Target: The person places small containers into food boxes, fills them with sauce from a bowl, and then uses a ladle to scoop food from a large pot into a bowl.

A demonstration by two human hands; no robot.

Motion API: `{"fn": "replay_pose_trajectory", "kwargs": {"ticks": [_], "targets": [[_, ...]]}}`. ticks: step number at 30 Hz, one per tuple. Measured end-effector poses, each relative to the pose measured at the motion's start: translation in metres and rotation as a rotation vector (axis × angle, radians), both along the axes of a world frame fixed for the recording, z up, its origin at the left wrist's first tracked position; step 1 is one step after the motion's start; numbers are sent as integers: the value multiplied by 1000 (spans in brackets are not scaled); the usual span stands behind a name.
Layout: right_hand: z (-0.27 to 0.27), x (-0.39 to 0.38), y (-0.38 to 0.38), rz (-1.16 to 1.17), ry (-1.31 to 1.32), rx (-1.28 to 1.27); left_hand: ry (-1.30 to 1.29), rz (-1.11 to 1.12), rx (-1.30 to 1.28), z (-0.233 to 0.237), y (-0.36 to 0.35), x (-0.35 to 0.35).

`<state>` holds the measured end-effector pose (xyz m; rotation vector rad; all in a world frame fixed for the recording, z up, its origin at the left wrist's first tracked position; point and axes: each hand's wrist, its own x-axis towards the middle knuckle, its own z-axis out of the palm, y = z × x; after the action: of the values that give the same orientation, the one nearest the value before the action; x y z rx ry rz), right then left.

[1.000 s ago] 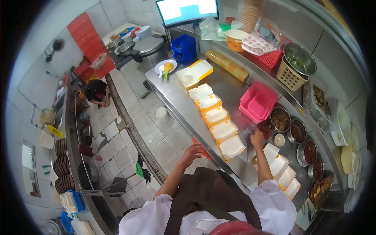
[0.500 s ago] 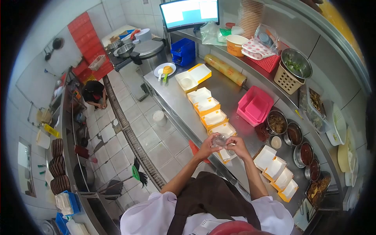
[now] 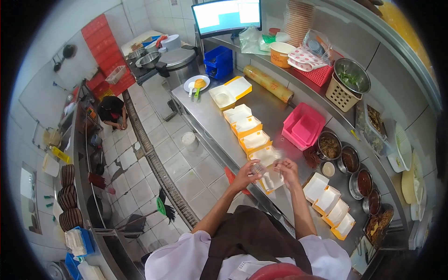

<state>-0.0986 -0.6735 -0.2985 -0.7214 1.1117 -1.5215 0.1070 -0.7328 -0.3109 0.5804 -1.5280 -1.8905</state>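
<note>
My left hand [image 3: 247,176] is closed around a small stack of clear plastic sauce cups [image 3: 258,168], tilted over the front edge of the steel counter. Just to its right, my right hand [image 3: 287,171] pinches a clear plastic piece [image 3: 278,155], blurred by motion, which looks like one cup. Below and between the hands lies an open yellow takeaway box [image 3: 269,183] with a white inside. From there a row of open boxes [image 3: 255,140] runs away along the counter. A second group of boxes [image 3: 329,205] overlaps to the right of my right arm.
Pink tubs [image 3: 303,126] stand behind the boxes, beside several steel bowls of food [image 3: 361,183]. A yellow roll [image 3: 268,84] lies under the shelf. On the left, a person [image 3: 112,112] crouches on the tiled floor, where a broom [image 3: 163,205] and white bucket [image 3: 189,140] stand.
My hands have come apart. The right one has moved slightly right with a clear plastic piece, while the left keeps the stack of cups.
</note>
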Motion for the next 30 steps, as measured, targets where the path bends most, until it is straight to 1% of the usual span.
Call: {"fn": "replay_pose_trajectory", "kwargs": {"ticks": [1,2,4,5,7,8,10,11,13,15,17,18,20,24,26,30], "targets": [[3,-9,0,-77,0,35,-6,-3,43,-4,-1,3],[-5,-23,0,-80,-1,35,-13,-8,87,-8,-1,6],[-40,-59,-6,-209,226,60,20,25,114,-9,1,10],[-56,-76,-8,-215,223,62,53,61,140,-10,2,12],[-84,-103,-12,-328,554,176,76,48,174,-20,-1,15],[-90,-111,-12,-333,550,180,102,41,208,-24,-1,16],[-90,-118,-12,-332,920,387,102,29,229,-26,1,17],[-92,-117,-11,-336,918,386,107,24,249,-27,3,17],[-68,-92,-10,-539,1528,206,72,30,238,-20,9,16],[-36,-54,-6,-238,1220,-122,35,40,231,-22,13,14],[14,1,9,216,600,-42,35,13,204,-30,14,9],[18,20,11,216,596,-42,31,13,204,-28,16,7],[19,43,16,281,896,-155,39,17,218,-21,20,4],[16,43,17,245,874,-149,7,81,152,-19,20,2],[15,39,19,216,867,-180,-67,101,132,-12,23,1],[16,30,21,234,816,-137,-84,100,156,-17,22,-8]]}}
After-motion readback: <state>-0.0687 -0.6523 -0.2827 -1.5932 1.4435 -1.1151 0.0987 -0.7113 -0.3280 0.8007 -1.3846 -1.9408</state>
